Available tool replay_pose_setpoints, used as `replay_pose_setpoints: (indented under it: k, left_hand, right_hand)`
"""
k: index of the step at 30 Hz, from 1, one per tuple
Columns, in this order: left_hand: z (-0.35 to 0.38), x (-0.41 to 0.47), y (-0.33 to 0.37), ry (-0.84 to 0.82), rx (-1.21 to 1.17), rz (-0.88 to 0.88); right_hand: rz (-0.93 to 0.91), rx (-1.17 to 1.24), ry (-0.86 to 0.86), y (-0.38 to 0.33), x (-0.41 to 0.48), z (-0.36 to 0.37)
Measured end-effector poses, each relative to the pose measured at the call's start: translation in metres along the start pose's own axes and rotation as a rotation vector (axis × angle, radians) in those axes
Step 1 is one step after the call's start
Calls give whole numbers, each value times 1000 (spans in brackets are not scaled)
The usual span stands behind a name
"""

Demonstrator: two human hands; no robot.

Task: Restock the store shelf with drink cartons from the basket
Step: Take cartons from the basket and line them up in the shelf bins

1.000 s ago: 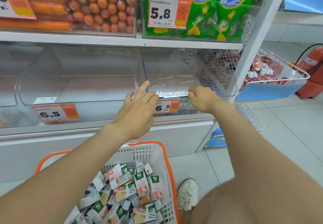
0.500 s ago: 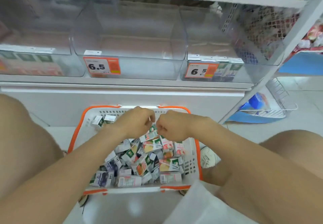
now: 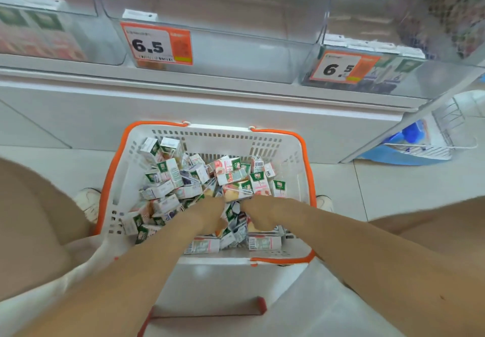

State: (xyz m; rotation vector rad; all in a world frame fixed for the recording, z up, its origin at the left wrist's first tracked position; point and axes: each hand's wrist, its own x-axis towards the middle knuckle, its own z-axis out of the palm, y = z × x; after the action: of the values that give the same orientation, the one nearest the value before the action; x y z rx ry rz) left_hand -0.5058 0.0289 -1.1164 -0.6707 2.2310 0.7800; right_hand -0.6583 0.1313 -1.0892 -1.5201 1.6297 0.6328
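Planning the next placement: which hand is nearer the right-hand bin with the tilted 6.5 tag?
Right. The right hand is in the basket, below and left of the bin; the left hand sits beside it, farther left.

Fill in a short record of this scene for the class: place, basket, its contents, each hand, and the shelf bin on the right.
Place: store shelf with 6.5 price tags
Basket: white, orange rim, below the shelf
Contents: loose pile of small drink cartons
Left hand: down among the cartons, fingers hidden
Right hand: beside it in the pile, grip unclear
Right bin: row of cartons behind its tag
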Motion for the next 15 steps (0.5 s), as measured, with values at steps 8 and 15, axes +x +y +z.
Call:
replay_pose_setpoints:
  k: [8,15]
  left_hand:
    - [-15,-1,-7,-39,-184,-89]
    - [-39,-32,-17,-46,-662,-175]
  right_hand:
    - [23,-148,-64,-6,6,8]
    - [38,-277,108,-10,-7,17]
